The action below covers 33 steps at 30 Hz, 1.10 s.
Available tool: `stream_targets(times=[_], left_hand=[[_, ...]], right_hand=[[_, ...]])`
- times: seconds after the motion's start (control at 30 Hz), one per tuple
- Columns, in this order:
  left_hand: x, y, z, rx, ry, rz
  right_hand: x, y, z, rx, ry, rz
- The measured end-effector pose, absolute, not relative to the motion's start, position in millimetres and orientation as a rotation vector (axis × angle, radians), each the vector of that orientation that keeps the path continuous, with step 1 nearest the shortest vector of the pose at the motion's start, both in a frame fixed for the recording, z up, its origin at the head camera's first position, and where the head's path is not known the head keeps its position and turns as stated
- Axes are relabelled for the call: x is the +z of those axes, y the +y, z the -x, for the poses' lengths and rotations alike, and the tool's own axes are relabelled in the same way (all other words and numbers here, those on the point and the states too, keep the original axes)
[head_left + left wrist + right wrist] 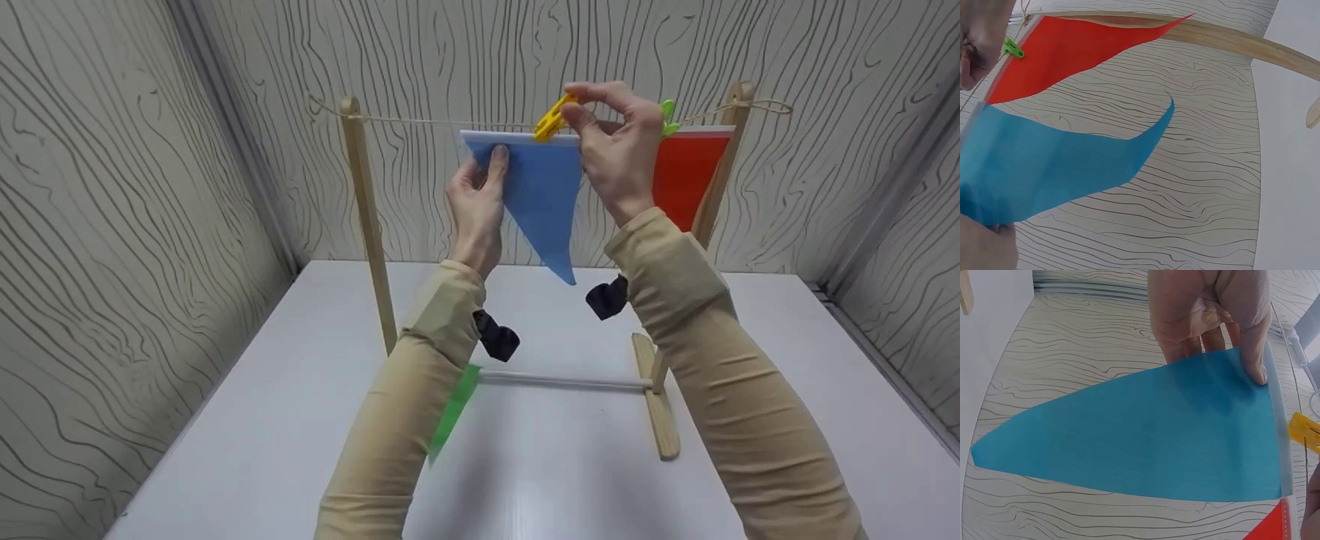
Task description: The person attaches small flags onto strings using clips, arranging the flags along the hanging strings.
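A blue triangular pennant [546,187] with a white top band hangs point down just in front of the string [420,121]. My left hand [478,210] pinches its upper left part, thumb in front and fingers behind. In my right hand [621,150], a yellow clothespin [553,118] is held between thumb and fingers, its tip at the pennant's white band. The right wrist view shows the yellow clothespin [1304,432] beside that band. To the right, a red pennant [681,176] hangs from the string under a green clothespin [668,118], partly behind my right hand.
The string runs between a left wooden post [367,225] and a right wooden post [721,165]. A white rod [562,379] joins the frame low down, near a wooden foot [657,405]. A green pennant [455,412] lies partly behind my left sleeve on the white table [247,420].
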<state>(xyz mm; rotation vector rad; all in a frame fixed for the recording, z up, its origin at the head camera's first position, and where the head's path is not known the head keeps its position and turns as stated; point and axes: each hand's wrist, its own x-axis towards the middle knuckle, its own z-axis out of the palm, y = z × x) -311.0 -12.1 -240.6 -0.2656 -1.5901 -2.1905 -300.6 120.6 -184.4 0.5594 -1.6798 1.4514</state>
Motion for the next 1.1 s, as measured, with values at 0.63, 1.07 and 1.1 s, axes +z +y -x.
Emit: stream_targets(times=[0.63,1.07,1.1], left_hand=[[-237.8,-7.6,310.2,-2.203,-1.598,0.259],[-239.4,-5.6,310.4,-2.215,-1.625,0.239],[-240.0,-5.6,310.6,-2.216,-1.623,0.244]], right_hand=[[-177.8,123.3,301.6,1.314,-1.892,-0.653],[-175.1,125.0,298.6,1.212,-2.129,-0.655],[-175.1,125.1,298.5,1.213,-2.134,-0.656]])
